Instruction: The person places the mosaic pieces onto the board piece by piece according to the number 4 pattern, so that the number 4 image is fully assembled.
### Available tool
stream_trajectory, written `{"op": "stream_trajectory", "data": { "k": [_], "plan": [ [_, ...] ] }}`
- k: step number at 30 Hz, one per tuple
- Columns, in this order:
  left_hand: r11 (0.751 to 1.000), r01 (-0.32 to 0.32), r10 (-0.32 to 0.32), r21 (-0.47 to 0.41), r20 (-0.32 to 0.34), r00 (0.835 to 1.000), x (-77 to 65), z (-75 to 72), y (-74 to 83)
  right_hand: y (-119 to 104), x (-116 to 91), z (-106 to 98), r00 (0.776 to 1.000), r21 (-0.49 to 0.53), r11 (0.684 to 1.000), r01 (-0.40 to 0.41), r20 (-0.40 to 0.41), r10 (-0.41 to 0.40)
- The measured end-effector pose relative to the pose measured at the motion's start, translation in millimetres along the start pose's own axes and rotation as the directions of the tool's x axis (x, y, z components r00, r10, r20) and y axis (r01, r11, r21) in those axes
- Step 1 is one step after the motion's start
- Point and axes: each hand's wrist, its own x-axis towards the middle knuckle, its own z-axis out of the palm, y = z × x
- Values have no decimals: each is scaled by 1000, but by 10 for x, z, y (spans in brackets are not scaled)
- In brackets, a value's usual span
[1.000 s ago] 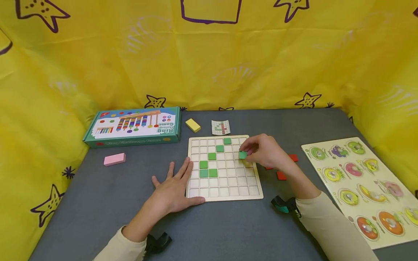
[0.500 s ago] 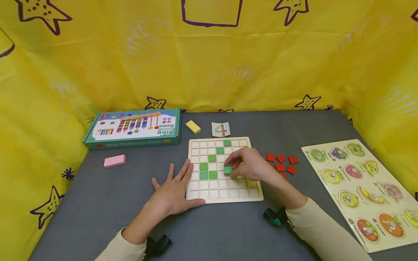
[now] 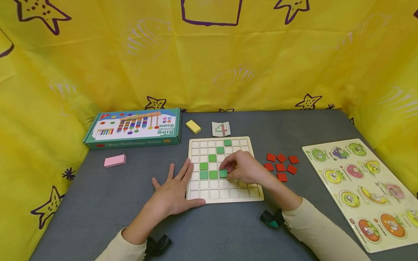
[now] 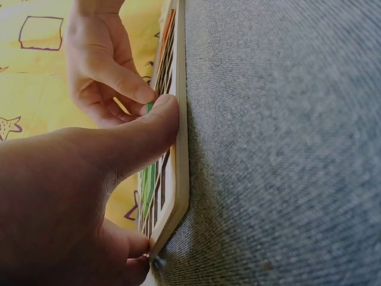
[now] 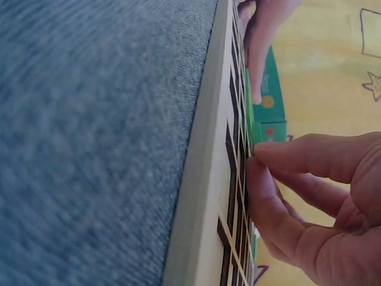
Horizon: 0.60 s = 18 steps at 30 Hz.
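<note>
A wooden grid board lies on the table, with several green tiles set in its squares. My right hand pinches one green square tile between thumb and fingertips, low over the board, just right of a row of two green ones. In the right wrist view the fingertips touch the grid, and the pinched tile is mostly hidden. My left hand rests at the board's near left corner with fingers spread. Its thumb lies on the near rim and the longer fingers touch the left edge.
Several loose red tiles lie right of the board. Behind it is a small pattern card. A yellow block, a pink block and a Ring Challenge Game box sit left. A fruit puzzle board lies far right.
My right hand has carried the green tile from the board's right side leftward and toward me, down to the row with two green tiles. The left hand has stayed in place.
</note>
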Motion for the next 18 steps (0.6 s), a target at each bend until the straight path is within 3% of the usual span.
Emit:
{"op": "stream_trajectory", "data": {
  "k": [18],
  "plan": [
    [1000,-5,5,2,2,1000,-5,-7,6,-15,15,49,1000,-14,1000,-22,-7,22]
  ]
}}
